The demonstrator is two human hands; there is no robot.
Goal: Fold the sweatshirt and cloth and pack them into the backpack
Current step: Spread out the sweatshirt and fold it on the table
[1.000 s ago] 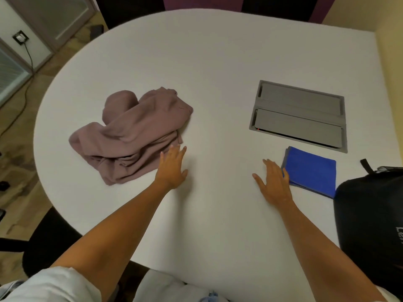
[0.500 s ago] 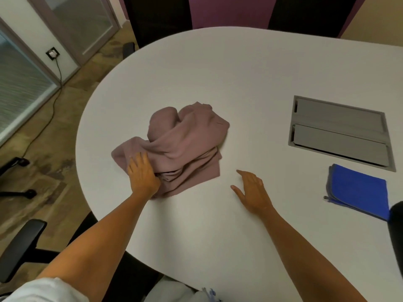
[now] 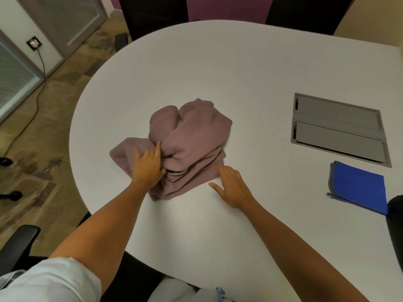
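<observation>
Head view: my left hand (image 3: pixel 148 165) is pressing open-fingered on the crumpled sweatshirt (image 3: pixel 192 140); my right hand (image 3: pixel 232 185) is spreading empty beside it.

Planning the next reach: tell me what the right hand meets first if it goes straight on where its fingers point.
The right hand would meet the sweatshirt; its fingertips are already at its near edge.

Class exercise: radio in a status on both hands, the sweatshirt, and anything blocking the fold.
Left hand flat on crumpled sweatshirt, gripping nothing. Right hand open at its near edge. Blue cloth folded, off right. Nothing in the way.
</observation>
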